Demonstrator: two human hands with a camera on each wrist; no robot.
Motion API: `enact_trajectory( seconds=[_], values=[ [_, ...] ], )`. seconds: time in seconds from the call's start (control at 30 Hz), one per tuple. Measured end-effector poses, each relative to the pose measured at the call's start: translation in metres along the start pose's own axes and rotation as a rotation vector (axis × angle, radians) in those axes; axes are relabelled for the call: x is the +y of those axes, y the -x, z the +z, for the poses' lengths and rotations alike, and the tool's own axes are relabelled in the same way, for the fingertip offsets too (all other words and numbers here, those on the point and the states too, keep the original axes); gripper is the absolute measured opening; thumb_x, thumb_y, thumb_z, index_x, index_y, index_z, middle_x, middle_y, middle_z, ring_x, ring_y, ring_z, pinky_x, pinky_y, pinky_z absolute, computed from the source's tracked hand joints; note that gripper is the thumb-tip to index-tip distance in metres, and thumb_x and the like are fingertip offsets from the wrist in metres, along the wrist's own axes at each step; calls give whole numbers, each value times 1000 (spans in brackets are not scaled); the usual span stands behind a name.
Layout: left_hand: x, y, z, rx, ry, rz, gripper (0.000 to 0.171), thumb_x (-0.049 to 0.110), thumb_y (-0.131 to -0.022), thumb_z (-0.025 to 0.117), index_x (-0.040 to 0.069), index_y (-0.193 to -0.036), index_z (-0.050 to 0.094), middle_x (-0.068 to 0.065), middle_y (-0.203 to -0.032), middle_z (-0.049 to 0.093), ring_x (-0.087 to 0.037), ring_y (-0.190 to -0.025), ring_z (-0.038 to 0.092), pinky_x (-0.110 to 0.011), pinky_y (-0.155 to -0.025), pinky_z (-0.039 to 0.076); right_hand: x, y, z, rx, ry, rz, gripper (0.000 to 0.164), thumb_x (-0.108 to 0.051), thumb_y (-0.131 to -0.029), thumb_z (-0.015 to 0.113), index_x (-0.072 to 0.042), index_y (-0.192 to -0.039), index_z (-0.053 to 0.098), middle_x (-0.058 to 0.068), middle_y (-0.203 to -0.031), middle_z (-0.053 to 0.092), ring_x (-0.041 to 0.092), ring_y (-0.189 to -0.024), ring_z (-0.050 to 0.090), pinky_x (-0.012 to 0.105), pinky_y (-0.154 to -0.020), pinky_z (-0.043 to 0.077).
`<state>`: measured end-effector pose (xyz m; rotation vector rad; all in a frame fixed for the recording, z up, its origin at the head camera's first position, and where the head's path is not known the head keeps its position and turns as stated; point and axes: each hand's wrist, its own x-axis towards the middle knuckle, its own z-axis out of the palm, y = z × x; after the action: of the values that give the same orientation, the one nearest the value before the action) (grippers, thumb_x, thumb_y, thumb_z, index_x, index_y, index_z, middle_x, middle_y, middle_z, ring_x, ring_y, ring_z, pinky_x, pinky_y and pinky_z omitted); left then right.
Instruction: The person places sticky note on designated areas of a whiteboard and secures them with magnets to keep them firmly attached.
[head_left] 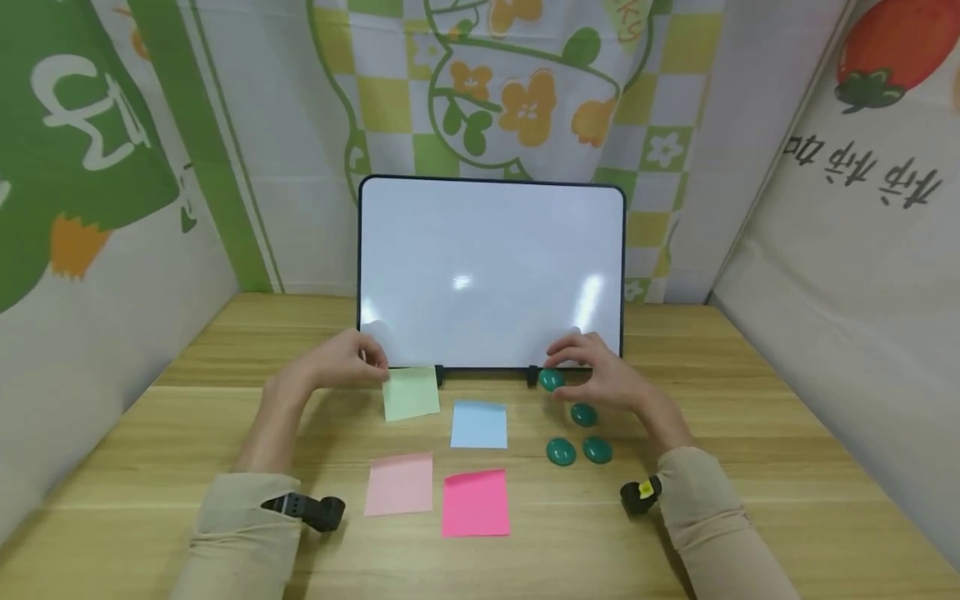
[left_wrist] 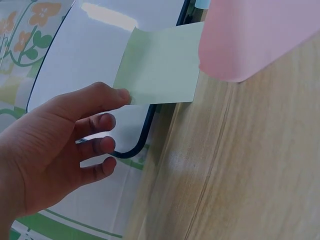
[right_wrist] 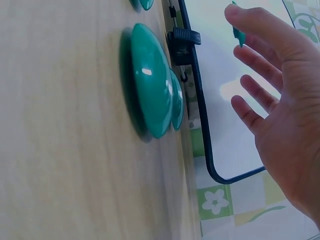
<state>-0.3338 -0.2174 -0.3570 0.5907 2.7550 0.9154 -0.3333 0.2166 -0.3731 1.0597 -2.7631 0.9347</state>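
Observation:
My left hand (head_left: 347, 360) pinches a pale green sticky note (head_left: 411, 393) by its upper left corner, near the whiteboard's lower edge. In the left wrist view, the note (left_wrist: 160, 67) overlaps the board's dark frame and the other fingers are loosely bent. My right hand (head_left: 600, 373) has a round green magnet (head_left: 551, 380) between thumb and fingertips, by the board's lower right. The right wrist view shows this magnet (right_wrist: 239, 34) edge-on, the remaining fingers spread. Below that hand lie more green magnets (head_left: 561, 452) on the table.
The whiteboard (head_left: 487, 275) stands upright at the back on small black feet (head_left: 532, 377). On the wooden table (head_left: 225, 433) lie a blue sticky note (head_left: 478, 425), a light pink one (head_left: 400, 485) and a bright pink one (head_left: 476, 504). Printed cloth (head_left: 517, 100) hangs behind.

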Motion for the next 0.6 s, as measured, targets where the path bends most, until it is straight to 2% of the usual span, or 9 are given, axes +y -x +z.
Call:
enact_trajectory(
  seconds=[0.13,0.3,0.6],
  values=[
    [3,0,-1,52,-3,11,6,17,-87,69,13,-84,71,-5,-91,60,-20,-88,51,-32,-75,45,-3,-2,0,26,2,-29,36,-24,-81,81,-20,-116,69,3,-135,53,26,-127,38,58,-104,36],
    [10,-1,-3,84,-8,8,5,16,-87,69,12,-85,71,-6,-94,58,-22,-91,50,-33,-76,43,-8,-4,-1,82,17,-79,37,-18,-81,82,-19,-115,69,4,-136,52,27,-127,37,59,-104,35],
    [12,0,-6,92,-26,17,5,16,-87,69,13,-85,72,-6,-93,60,-21,-90,52,-32,-77,45,-16,-10,-2,127,50,-123,36,-16,-79,83,-19,-112,69,5,-136,52,28,-129,35,59,-105,34]
  ],
)
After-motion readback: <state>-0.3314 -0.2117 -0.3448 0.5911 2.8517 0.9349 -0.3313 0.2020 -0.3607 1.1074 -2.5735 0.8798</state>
